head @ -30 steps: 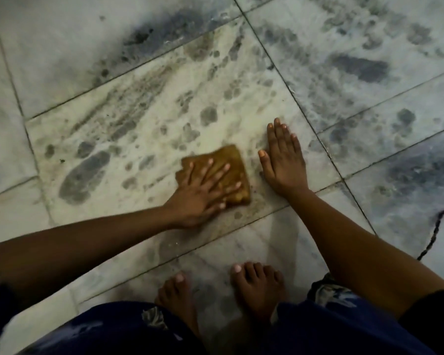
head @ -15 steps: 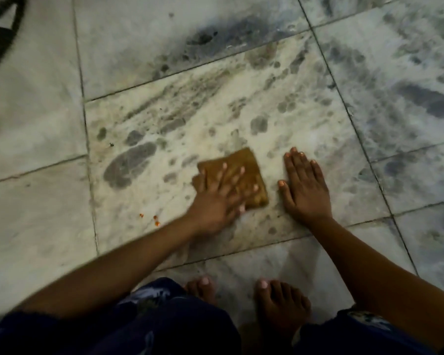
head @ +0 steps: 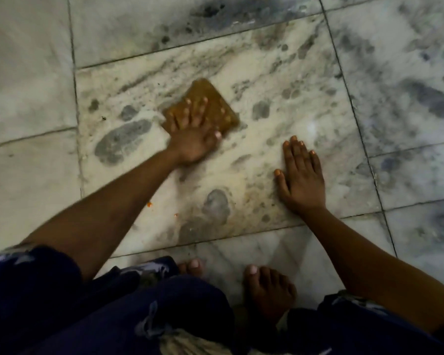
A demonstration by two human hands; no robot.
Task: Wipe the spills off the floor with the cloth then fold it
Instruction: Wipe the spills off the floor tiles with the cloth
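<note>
The left hand [head: 192, 139], fingers spread flat, presses a folded brown square cloth [head: 203, 106] near the far edge of a veined white marble floor tile [head: 280, 80]. The right hand [head: 301, 175] braces open beside it. Wiping appears underway; orange specks [head: 149, 204] near the tile's left edge likely need the next pass.

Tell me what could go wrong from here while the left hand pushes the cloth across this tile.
1. The orange specks lie beside the left forearm, well behind the cloth; the wipe may miss them.
2. The left hand presses with flat fingers and has no grip, so the cloth could slip or bunch.
3. The right hand and bare feet rest on a floor that may be wet; a slip seems possible.
</note>
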